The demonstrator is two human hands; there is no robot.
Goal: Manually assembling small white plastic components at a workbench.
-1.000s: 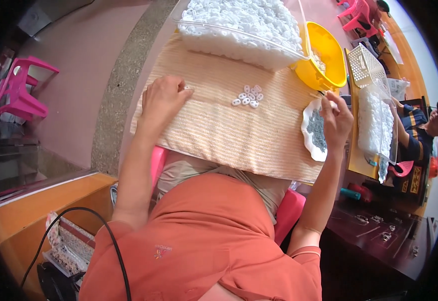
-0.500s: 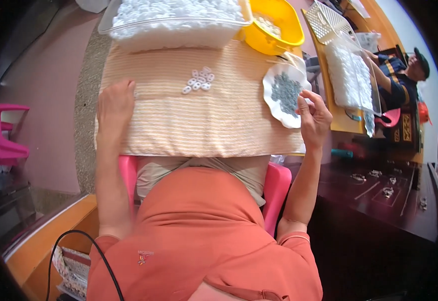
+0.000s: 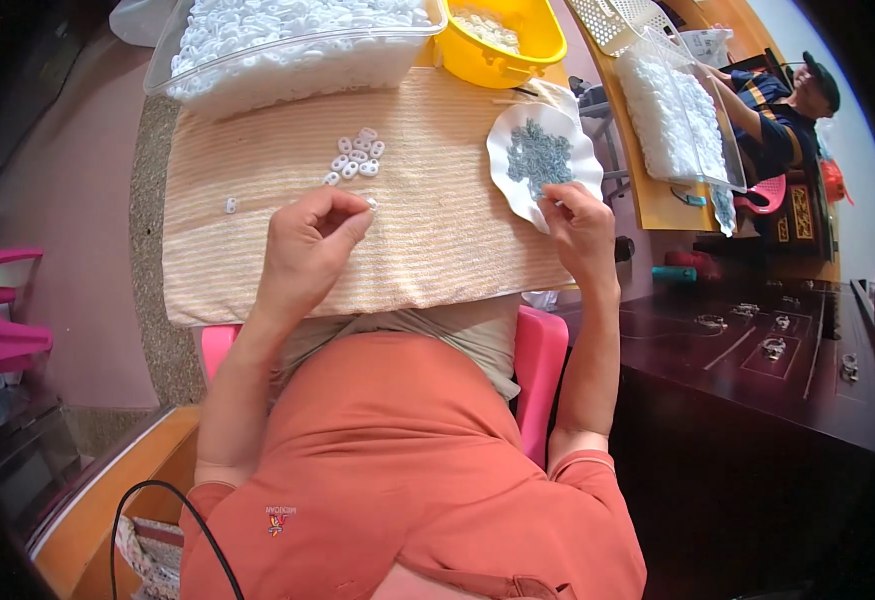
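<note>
My left hand [image 3: 307, 245] is over the striped cloth [image 3: 437, 250], thumb and forefinger pinching a small white plastic piece [image 3: 372, 203]. Just beyond it sits a small cluster of white oval plastic pieces with holes [image 3: 359, 156]. A single white piece [image 3: 230, 205] lies apart on the left of the cloth. My right hand [image 3: 584, 228] is at the near right rim of a white scalloped plate [image 3: 500, 150]. Its fingertips are pinched together beside a heap of small grey pieces [image 3: 539, 155]; whatever they hold is too small to make out.
A clear bin of white pieces [image 3: 297, 60] stands at the far left of the table, beside a yellow basket [image 3: 502, 62]. Right of the table, a person [image 3: 767, 115] sits behind another clear bin [image 3: 672, 120]. A pink stool [image 3: 7, 310] stands on the left.
My left hand has come from the cloth's left side toward the middle and now pinches a white piece. A single white piece shows where it was. My right hand stays by the plate.
</note>
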